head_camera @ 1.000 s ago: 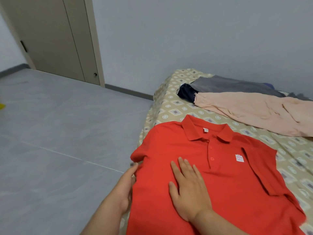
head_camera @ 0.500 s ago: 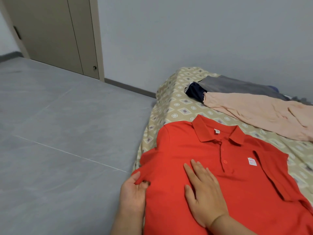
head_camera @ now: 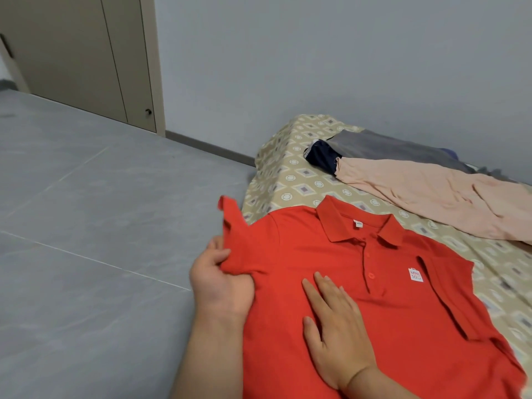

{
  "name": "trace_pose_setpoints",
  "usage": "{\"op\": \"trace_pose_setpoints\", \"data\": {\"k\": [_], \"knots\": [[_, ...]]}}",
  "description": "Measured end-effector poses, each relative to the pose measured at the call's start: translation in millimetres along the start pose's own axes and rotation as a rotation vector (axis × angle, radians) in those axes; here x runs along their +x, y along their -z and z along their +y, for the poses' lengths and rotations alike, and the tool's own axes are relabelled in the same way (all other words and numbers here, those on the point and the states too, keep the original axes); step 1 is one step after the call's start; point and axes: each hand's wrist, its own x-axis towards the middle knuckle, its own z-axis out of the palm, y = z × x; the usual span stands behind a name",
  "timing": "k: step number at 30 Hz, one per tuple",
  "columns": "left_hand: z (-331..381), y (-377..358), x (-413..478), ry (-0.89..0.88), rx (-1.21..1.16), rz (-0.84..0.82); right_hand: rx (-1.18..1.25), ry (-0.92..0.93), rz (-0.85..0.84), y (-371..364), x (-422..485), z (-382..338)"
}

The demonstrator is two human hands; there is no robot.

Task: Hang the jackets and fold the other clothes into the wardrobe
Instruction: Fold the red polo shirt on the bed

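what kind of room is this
Probably a bedroom: a bed with a patterned sheet against the wall, a red polo shirt and a peach garment laid out on it, and a closed door.

The bed (head_camera: 288,180) has a patterned beige cover. A red polo shirt (head_camera: 388,312) lies flat, front up, at the near edge. Farther back, a peach garment (head_camera: 431,197) overlaps a grey garment (head_camera: 388,145) and a navy garment (head_camera: 319,156).

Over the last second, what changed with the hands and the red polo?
The left hand took hold of the sleeve of the red polo at the bed edge and lifted it upright. The right hand stayed flat on the chest. The pink garment and dark clothes behind it stayed put.
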Motion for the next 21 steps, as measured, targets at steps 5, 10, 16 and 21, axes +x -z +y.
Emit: {"op": "trace_pose_setpoints", "data": {"k": [5, 10, 16, 21], "knots": [[-36, -34, -11, 0.095, 0.923, -0.307, 0.1, -0.067, 0.016, -1, -1, 5], [-41, -10, -6, 0.09, 0.851, -0.094, 0.212, -0.131, 0.039, -2, -3, 5], [-35, -14, 49, -0.21, 1.454, -0.102, 0.221, -0.098, 0.065, -3, -4, 7], [-36, -25, 93, -0.135, 1.963, -0.461, 0.158, -0.097, 0.063, -3, -3, 4]]}}
